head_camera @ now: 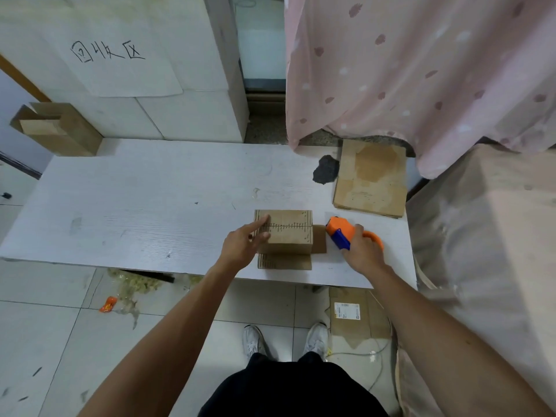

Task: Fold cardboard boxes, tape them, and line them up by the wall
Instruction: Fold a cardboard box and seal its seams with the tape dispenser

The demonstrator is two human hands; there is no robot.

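A small brown cardboard box (289,231) stands near the front edge of the white table (144,203), its top flaps closed along a middle seam and loose flaps spread flat in front and to the right. My left hand (245,242) rests on the box's left end, index finger straight along the top, thumb against the side. My right hand (362,252) grips an orange and blue tape dispenser (341,231) just right of the box, resting on the table.
A stack of flat cardboard sheets (371,179) lies at the table's back right. A folded box (58,127) stands by the wall at back left. A pink curtain (421,70) hangs to the right. More cardboard (350,314) lies on the floor by my feet.
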